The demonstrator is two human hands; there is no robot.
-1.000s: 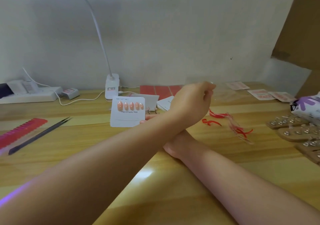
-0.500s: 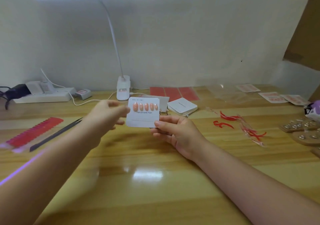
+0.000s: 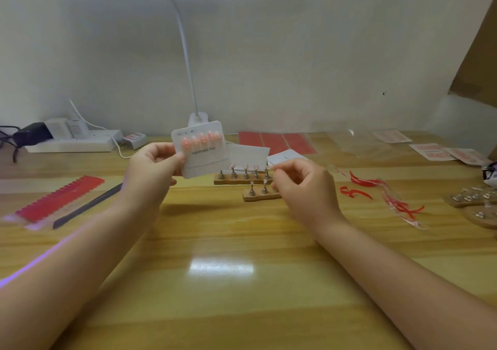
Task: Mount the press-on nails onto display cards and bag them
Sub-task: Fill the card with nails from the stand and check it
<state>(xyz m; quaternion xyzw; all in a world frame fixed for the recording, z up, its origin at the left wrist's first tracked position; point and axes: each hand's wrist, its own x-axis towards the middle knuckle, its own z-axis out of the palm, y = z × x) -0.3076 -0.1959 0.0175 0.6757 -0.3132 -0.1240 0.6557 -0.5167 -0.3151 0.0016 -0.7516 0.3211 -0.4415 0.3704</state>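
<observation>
The left hand [image 3: 154, 165] grips a white square display card [image 3: 200, 149] by its left edge, thumb on the front, and holds it tilted above the yellow wooden table [image 3: 228, 242]. A row of pale pink press-on nails [image 3: 200, 140] sits across the card's upper part, blurred.

The right hand [image 3: 301, 185] hovers just right of the card, its fingers curled and the tips drawn together near the thumb; whether they pinch anything is too small to tell. It partly covers the right ends of two small wooden stands with metal pegs [image 3: 242, 178], which lie on the table directly behind and below the card; a few pegs on the farther stand carry pink nails.

Behind the stands lie a white paper sheet [image 3: 248, 154] and a small white box [image 3: 285, 157], then red rectangular adhesive sheets [image 3: 277, 142]. To the left are a red strip of nail tips [image 3: 59, 199] and a dark slim tool [image 3: 88, 205] just beside it. A white power strip [image 3: 72, 141] lies against the wall, with a white gooseneck lamp [image 3: 188, 61] rising behind the card. To the right are curled red strips [image 3: 357, 188] and crumpled clear film [image 3: 400, 204], with more peg stands [image 3: 473, 201] at the edge.
</observation>
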